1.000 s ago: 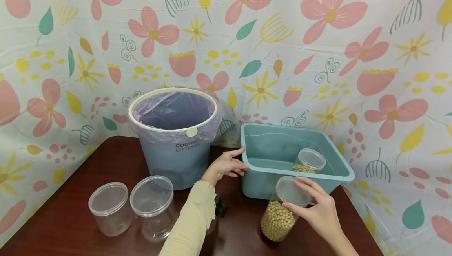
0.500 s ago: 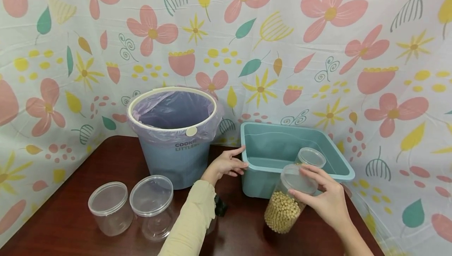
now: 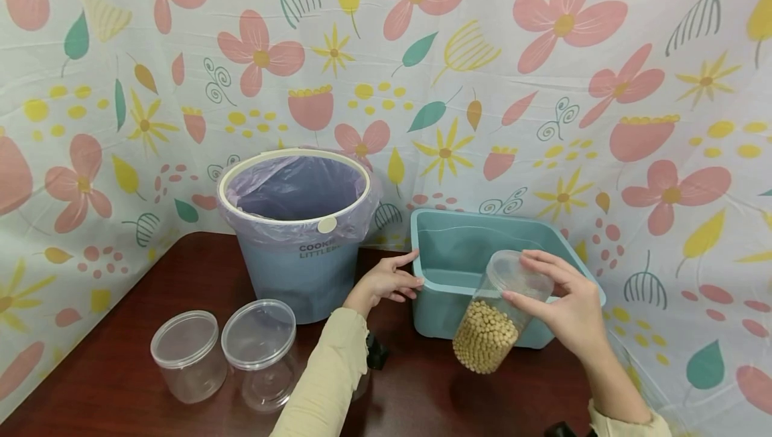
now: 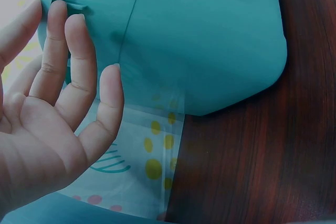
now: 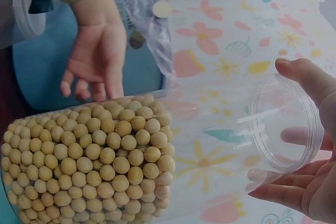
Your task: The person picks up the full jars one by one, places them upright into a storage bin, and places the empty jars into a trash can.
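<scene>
My right hand [image 3: 563, 303] grips a clear plastic jar of soybeans [image 3: 485, 333] around its lidded top. The jar hangs tilted above the table, in front of the teal basin [image 3: 443, 313], its upper part overlapping the basin's front rim in the head view. Beans fill roughly its lower half, pale and round in the right wrist view [image 5: 89, 156]. My left hand [image 3: 386, 279] touches the basin's left rim with loosely bent fingers; in the left wrist view its fingertips [image 4: 56, 11] meet that rim. The held jar hides whatever lies behind it in the basin.
Two lidded clear jars [image 3: 189, 356] [image 3: 259, 356] stand at the table's left front. Behind them is a blue bin [image 3: 295, 276] with a purple liner. Beside my left sleeve, part of another clear object [image 3: 360, 387] shows. A floral curtain [image 3: 386, 88] closes off the back.
My right hand has raised the soybean jar off the table, up and slightly right, toward the basin's rim. The smaller jar seen inside the basin is now hidden. My left hand stays put.
</scene>
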Demonstrator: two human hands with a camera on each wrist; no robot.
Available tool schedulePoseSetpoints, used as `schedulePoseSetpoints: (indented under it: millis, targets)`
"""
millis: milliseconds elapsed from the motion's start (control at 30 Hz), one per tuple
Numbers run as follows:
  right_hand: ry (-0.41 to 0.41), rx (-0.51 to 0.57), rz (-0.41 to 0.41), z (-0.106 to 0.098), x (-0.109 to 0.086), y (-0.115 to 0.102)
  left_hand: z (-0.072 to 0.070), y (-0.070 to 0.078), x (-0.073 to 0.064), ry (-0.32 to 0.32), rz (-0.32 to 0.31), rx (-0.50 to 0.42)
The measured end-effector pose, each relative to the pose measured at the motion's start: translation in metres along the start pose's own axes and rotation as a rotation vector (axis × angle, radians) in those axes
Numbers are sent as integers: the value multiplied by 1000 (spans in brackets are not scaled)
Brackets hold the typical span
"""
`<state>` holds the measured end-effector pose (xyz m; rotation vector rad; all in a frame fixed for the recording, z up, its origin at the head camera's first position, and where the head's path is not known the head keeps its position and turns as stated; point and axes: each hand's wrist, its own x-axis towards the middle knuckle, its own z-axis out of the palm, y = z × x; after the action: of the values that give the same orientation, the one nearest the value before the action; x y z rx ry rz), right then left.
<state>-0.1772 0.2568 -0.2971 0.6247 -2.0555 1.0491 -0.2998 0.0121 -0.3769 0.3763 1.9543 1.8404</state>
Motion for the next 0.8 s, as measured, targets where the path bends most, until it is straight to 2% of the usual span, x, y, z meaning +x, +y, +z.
schedulePoseSetpoints:
  millis: [200,300,600,700,800]
  targets:
    - [32,-26,-7,-3,10,1,0,0,0,3,-4,-5]
    - [44,-44,14,-5,15,0,0,1,-1,-4,-4,-5]
    - [71,-69,62,-10,35,-4,4,22,-24,-12,4,5]
    - [81,-62,98,-11,41,-4,3,22,-22,-20,-4,-2]
    - [83,-34,153,-13,47,-4,1,15,-14,-26,-6,-3]
